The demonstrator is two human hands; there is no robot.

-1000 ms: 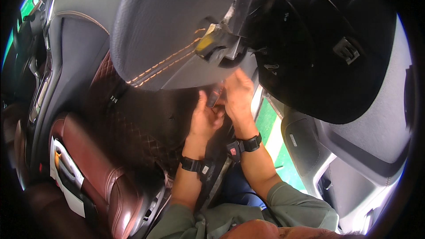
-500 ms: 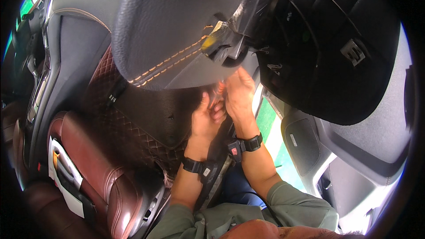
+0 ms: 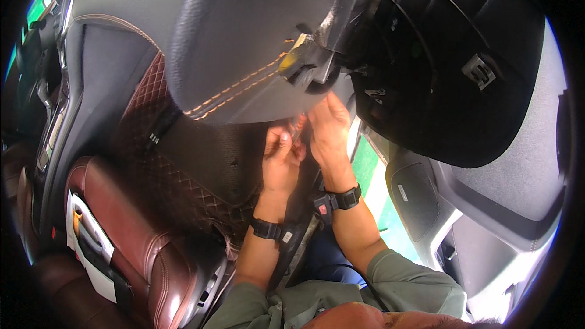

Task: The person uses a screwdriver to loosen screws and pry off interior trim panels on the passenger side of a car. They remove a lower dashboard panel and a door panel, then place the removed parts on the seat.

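Left hand [image 3: 281, 153] is raised with fingers curled and thumb bent in; right hand [image 3: 329, 133] stands just beside it, fingertips reaching to the lower edge of the grey stitched panel [image 3: 244, 42] — whether either is clamped on anything cannot be told. Red-brown seat [image 3: 128, 204] bears white sheets [image 3: 100, 279] with a dark item [image 3: 91, 240] on them. The panel lies directly beyond both hands — contact unconfirmed.

From the person's head, the wide fisheye view looks down at close range, the left hand [image 3: 281, 153] and right hand [image 3: 329, 134] near its middle, forearms [image 3: 356, 228] entering from below; it spans from a seat [image 3: 125, 210] at lower left to a door [image 3: 503, 198] at right.
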